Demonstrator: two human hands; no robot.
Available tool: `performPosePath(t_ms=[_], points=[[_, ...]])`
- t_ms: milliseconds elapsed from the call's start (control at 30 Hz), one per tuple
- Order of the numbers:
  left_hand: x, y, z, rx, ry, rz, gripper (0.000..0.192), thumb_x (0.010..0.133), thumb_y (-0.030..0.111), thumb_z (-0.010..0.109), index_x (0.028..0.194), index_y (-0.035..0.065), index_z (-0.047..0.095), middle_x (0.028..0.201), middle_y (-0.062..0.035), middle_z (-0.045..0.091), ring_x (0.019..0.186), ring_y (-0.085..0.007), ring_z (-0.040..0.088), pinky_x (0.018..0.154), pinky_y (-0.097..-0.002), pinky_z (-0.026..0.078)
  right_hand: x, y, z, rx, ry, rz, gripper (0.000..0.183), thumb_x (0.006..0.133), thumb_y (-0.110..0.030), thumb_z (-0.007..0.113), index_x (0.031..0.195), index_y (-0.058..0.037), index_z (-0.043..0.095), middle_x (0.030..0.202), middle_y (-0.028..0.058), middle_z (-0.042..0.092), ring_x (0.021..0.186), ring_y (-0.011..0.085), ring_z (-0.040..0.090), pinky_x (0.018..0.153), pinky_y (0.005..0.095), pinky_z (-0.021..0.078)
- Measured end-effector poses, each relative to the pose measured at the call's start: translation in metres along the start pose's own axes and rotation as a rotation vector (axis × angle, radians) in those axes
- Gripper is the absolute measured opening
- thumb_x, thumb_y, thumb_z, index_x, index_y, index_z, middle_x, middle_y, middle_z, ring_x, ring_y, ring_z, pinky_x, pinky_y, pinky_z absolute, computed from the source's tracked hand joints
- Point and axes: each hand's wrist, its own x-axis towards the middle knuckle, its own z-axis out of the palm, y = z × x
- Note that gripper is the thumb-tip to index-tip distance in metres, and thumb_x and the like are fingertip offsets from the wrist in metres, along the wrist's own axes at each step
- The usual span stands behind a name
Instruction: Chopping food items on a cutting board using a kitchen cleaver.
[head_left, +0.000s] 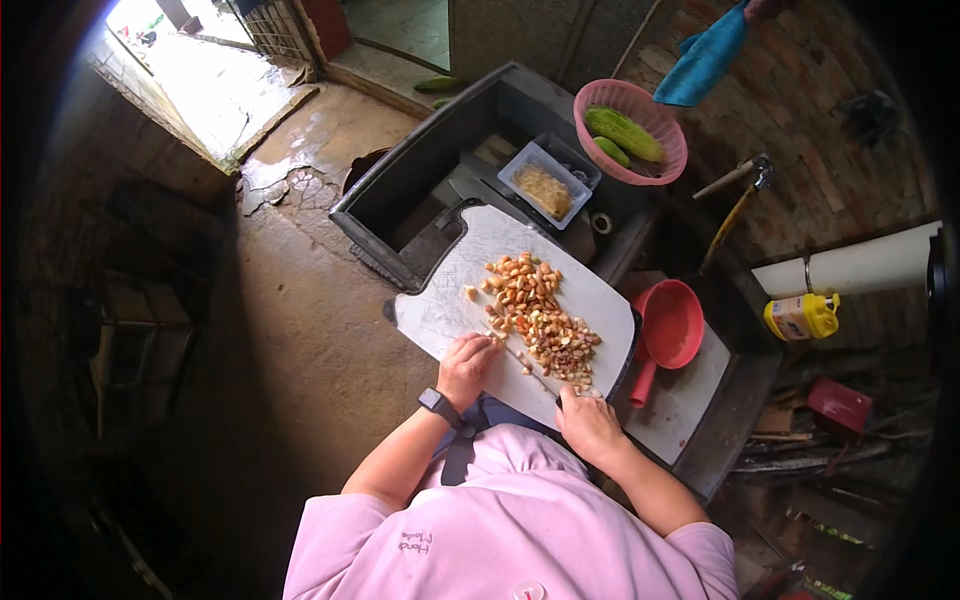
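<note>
A white cutting board (442, 285) with dark corners lies across the edge of a dark sink, right in front of me. A pile of brown nuts or beans (532, 292) rests on it, whole at the far end and chopped into pieces (566, 349) nearer me. My right hand (590, 426) grips the dark handle of a kitchen knife (534, 373), its thin blade slanting toward my left hand. The fingers of my left hand (469, 365) are bunched on a small piece beside the blade tip; what they hold is mostly hidden.
Right of the board sits a red plastic dipper (675, 322). Beyond are a plastic tub of pale shreds (544, 187) in the sink (405, 150) and a pink basket (630, 176) with green cucumbers or gourds. A yellow bottle (799, 316) and a tap (763, 171) are at right.
</note>
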Motion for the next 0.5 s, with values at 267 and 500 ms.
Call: performPosePath(t_ms=[267,500], points=[[-0.003,-0.004,0.004,-0.016,0.035,0.031,0.020,0.071,0.001,0.068,0.090,0.0034,0.067,0.095,-0.0096,0.064,0.093,-0.0280,0.061,0.079,-0.0364,0.051,-0.004,-0.003,-0.011,-0.038,-0.028,-0.010,0.017,0.087,-0.016,0.051,0.095,-0.0010,0.048,0.076,0.0228,0.065,0.076,0.0410,0.064,0.071,0.0514,0.0503],[-0.001,-0.001,0.001,-0.014,0.014,0.003,0.020,0.071,0.000,0.067,0.090,0.0032,0.066,0.094,-0.0092,0.064,0.092,-0.0280,0.061,0.079,-0.0369,0.050,0.019,-0.007,-0.013,-0.009,-0.052,-0.038,0.019,0.087,-0.016,0.051,0.095,0.0011,0.051,0.079,0.0244,0.064,0.080,0.0412,0.064,0.072,0.0498,0.0505]])
